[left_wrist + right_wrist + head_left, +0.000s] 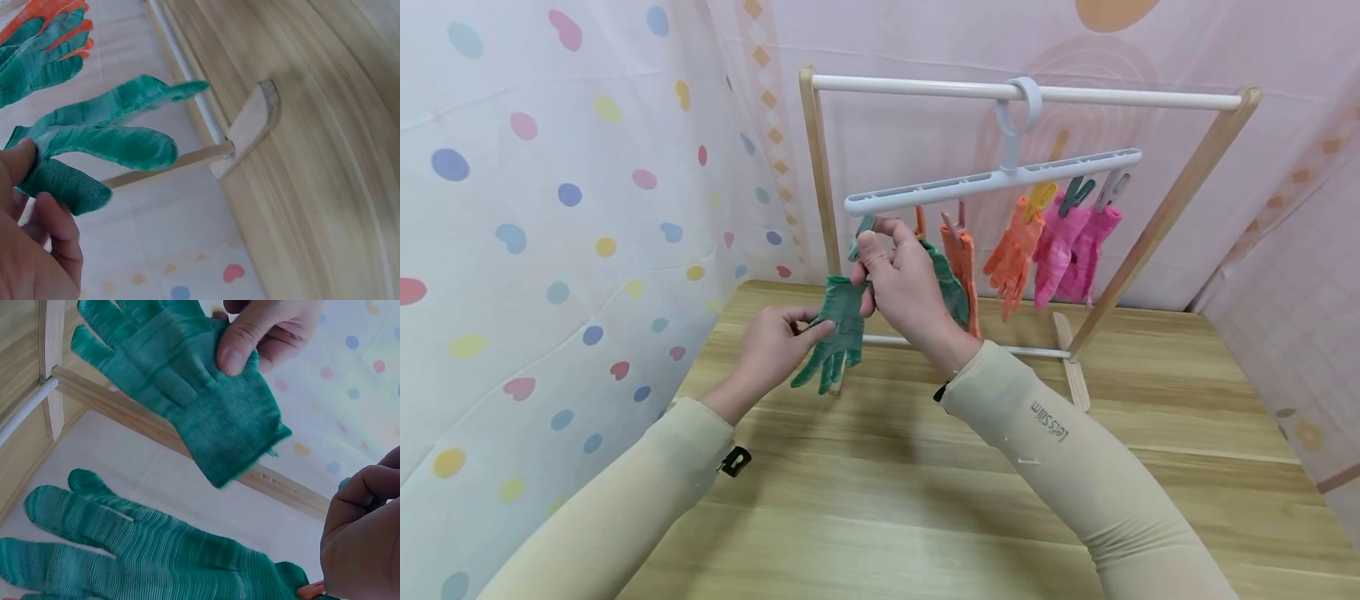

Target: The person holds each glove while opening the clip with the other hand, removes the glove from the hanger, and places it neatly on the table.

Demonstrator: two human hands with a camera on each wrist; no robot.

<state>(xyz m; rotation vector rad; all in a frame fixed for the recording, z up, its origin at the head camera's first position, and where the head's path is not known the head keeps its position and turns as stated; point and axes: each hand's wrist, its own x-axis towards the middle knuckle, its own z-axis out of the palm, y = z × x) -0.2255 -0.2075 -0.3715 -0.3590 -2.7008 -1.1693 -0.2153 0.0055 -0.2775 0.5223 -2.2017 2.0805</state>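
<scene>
Extended in pale sleeves [1052,450] over a wood-grain table [850,517]. Pinching a green glove [844,308] by its side with the fingers of the left hand [775,346], holding it above the table, cuff uppermost. Gripping a teal clip [861,237] with the narrowed fingers of the right hand [906,279], just above that cuff and apart from it, under the left end of a pale hanger [936,190]. Leading on, past the right hand, to another green glove [952,292], orange gloves [1013,254] and pink gloves [1058,250], hung below the hanger. Backed by a white rail [917,87], with the hanger hooked over it, then by patterned cloth [572,333].

Arms [1067,450] outstretched, left hand [777,343] pinching, right hand [908,287] pinching higher
</scene>
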